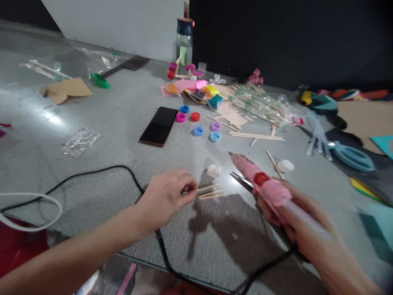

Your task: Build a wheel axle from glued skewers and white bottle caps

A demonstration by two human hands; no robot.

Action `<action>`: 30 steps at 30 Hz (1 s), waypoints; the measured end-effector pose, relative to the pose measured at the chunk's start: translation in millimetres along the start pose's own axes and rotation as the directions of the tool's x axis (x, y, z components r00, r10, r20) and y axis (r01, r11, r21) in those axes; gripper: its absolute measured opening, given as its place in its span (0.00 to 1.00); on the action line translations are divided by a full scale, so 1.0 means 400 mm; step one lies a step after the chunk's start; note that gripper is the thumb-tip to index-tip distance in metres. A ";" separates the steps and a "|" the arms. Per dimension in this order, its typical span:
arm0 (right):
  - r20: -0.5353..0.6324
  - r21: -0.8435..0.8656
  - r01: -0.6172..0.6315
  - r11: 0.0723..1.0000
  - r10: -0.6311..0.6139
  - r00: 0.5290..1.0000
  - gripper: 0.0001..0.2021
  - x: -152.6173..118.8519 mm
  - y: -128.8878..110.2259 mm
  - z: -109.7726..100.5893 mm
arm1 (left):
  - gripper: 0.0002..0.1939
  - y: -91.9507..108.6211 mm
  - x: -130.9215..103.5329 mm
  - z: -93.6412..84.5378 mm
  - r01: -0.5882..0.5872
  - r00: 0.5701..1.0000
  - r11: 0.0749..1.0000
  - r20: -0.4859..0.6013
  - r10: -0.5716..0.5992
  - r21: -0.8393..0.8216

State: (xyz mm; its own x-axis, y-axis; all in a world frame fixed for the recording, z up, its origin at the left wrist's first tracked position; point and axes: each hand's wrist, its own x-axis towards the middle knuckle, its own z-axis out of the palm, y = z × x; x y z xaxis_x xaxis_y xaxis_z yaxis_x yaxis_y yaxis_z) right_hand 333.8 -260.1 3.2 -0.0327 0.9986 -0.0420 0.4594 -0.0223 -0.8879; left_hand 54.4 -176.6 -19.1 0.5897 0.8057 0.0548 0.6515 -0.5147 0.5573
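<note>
My left hand (172,196) is closed in a pinch, its fingertips at the end of a short wooden stick (209,187). Two or so more short sticks (211,194) lie just beside it on the table. My right hand (302,221) is wrapped round a pink hot glue gun (260,176) with a red patch, its nozzle pointing up and left. A translucent glue stick (308,219) sticks out of the gun's back. Dark scissor blades (242,181) show below the gun; their handles are hidden. A white bottle cap (213,170) stands between my hands.
A black cord (164,246) loops across the table (123,221) under my left forearm. Behind my hands are a phone (159,126), several coloured bottle caps (199,130), long sticks (256,135) and bagged sticks (258,102). A water bottle (184,43) stands at the back.
</note>
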 end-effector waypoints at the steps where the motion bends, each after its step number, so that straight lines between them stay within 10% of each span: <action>1: -0.040 -0.062 0.010 0.998 -0.012 0.999 0.15 0.005 -0.016 0.002 | 0.07 0.000 -0.003 -0.003 -0.008 1.000 1.000 -0.005 0.008 0.001; 10: 0.042 -0.635 0.307 0.709 -0.365 0.930 0.14 0.198 -0.160 0.118 | 0.07 0.018 -0.072 -0.047 -0.063 0.990 0.990 -0.117 0.077 0.124; 20: 0.155 -0.747 0.339 0.572 -0.345 0.926 0.15 0.295 -0.152 0.294 | 0.07 0.015 -0.249 -0.122 0.019 0.987 0.996 -0.159 -0.005 0.084; 30: 0.212 -0.627 0.345 0.698 -0.273 0.938 0.11 0.217 -0.143 0.056 | 0.04 0.032 -0.191 -0.118 -0.079 0.968 0.997 -0.240 0.074 -0.011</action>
State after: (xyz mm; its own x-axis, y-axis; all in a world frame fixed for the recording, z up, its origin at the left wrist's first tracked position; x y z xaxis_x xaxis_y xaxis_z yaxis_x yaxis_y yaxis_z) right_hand 284.7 -173.1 40.2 -0.3448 0.9326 0.1062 0.8659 0.3597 -0.3475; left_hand -4.8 -231.0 22.9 0.5043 0.8123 0.2930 0.5979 -0.5732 0.5603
